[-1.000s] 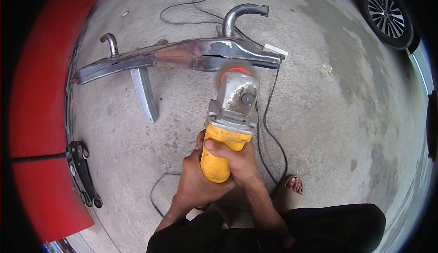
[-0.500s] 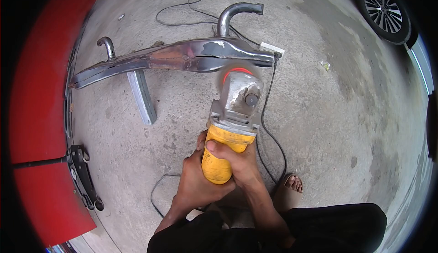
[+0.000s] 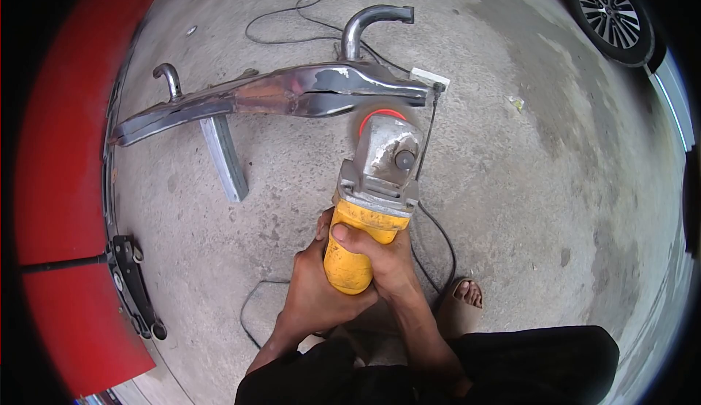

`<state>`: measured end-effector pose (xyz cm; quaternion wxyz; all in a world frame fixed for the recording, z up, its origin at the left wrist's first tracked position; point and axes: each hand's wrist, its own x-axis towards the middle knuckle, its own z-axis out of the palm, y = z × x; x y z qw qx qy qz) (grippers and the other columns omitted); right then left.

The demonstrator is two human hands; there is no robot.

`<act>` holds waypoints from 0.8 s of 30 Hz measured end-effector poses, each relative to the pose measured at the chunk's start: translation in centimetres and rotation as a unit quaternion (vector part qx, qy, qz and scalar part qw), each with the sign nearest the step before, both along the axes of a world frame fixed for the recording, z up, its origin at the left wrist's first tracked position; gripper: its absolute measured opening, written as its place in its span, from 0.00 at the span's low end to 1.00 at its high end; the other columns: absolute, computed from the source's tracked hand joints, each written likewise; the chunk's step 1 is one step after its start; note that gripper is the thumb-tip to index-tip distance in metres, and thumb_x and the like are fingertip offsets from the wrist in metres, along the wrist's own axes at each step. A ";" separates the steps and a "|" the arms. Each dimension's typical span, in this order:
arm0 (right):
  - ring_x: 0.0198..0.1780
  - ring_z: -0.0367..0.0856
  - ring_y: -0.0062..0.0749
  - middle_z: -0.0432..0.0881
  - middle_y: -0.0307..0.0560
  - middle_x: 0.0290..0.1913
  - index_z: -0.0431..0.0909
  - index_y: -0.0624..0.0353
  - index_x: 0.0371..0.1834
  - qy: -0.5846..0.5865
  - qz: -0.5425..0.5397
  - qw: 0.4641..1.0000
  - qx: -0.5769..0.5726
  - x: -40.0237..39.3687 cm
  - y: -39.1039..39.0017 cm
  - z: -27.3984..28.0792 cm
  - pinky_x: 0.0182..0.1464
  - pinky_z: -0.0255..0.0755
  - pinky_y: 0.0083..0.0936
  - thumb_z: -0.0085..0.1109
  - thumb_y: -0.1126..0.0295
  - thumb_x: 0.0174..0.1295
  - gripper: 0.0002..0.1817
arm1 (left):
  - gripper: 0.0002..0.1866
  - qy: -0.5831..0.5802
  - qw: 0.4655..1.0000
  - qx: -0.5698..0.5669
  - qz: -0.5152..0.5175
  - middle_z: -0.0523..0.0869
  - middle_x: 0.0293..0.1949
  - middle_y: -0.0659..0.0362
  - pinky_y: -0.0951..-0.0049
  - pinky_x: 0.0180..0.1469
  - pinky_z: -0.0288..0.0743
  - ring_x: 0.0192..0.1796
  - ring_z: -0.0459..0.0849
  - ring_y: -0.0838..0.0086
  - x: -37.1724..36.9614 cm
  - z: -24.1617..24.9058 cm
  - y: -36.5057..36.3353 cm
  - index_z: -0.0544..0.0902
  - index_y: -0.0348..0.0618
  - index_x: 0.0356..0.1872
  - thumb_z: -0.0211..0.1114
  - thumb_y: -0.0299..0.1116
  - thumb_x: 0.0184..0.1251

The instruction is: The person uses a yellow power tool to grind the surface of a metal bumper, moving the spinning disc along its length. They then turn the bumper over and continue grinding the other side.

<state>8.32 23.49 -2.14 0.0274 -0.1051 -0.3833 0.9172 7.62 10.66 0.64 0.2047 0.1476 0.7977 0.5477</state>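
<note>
Both of my hands are wrapped round a yellow angle grinder (image 3: 353,259) with a grey metal head. My left hand (image 3: 312,288) grips its lower left side, and my right hand (image 3: 387,263) holds the right side with the thumb across the yellow body. At the front of the tool the disc, with a red ring (image 3: 380,117), is blurred by motion. Just beyond it lies a long dark metal beam (image 3: 321,91) with curved pipes on it. The blurred disc overlaps the beam's near right edge; contact cannot be made out.
A metal bar (image 3: 224,158) extends from under the beam. Black cable (image 3: 447,241) runs along the concrete to a white power strip (image 3: 431,78). A floor jack (image 3: 131,284) stands by a red surface (image 3: 66,186) at left, and a car wheel (image 3: 610,12) is at upper right.
The beam and power strip appear shifted slightly left in view, as does the wheel. Both my hands keep their hold on the grinder.
</note>
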 end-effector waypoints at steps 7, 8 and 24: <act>0.43 0.90 0.25 0.91 0.42 0.42 0.87 0.63 0.50 0.006 -0.015 0.999 -0.036 0.2 0.3 0.0 0.49 0.84 0.28 0.79 0.77 0.57 0.17 | 0.42 0.018 0.999 -0.028 -0.031 0.88 0.54 0.45 0.63 0.58 0.85 0.56 0.92 0.61 -0.1 0.1 0.1 0.74 0.31 0.65 0.85 0.32 0.47; 0.43 0.90 0.25 0.91 0.42 0.42 0.87 0.63 0.50 0.006 -0.015 0.999 -0.037 0.2 0.3 -0.1 0.49 0.84 0.28 0.79 0.77 0.57 0.17 | 0.42 0.018 0.999 -0.028 -0.031 0.88 0.54 0.45 0.63 0.58 0.85 0.56 0.92 0.61 -0.1 0.0 0.1 0.74 0.31 0.65 0.85 0.32 0.47; 0.41 0.89 0.25 0.90 0.41 0.41 0.87 0.63 0.49 0.007 -0.031 0.999 -0.033 0.6 1.1 0.0 0.47 0.84 0.26 0.78 0.76 0.58 0.16 | 0.36 0.032 0.998 -0.036 -0.026 0.92 0.45 0.45 0.62 0.54 0.87 0.52 0.94 0.58 0.3 0.0 0.8 0.79 0.30 0.56 0.87 0.34 0.46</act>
